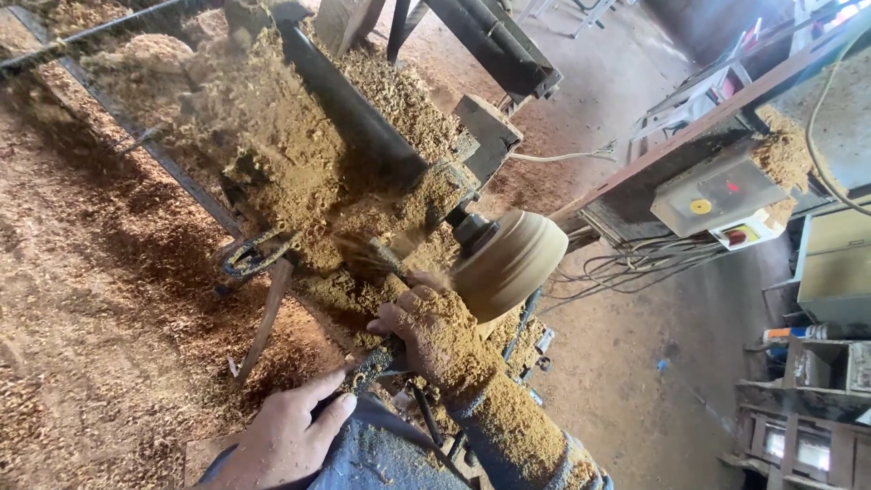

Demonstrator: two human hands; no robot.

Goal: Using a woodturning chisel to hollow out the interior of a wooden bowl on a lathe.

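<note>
A person stands at a wood lathe (363,136) buried in tan shavings. A round wooden blank (508,261), shaped like a shallow bowl, sits mounted on the lathe's spindle near the middle of the view, blurred at its edges. The right hand (435,331), coated in sawdust up the sleeve, is curled tight around a turning tool (376,358) just beside the blank. The left hand (286,436) sits lower, near the person's body, fingers bent over the tool's handle end against blue cloth. Shavings cover the floor (91,318) on one side. On the other side, a grey control box (717,191) with coloured buttons is fixed to a rusty beam, with cables hanging below.
</note>
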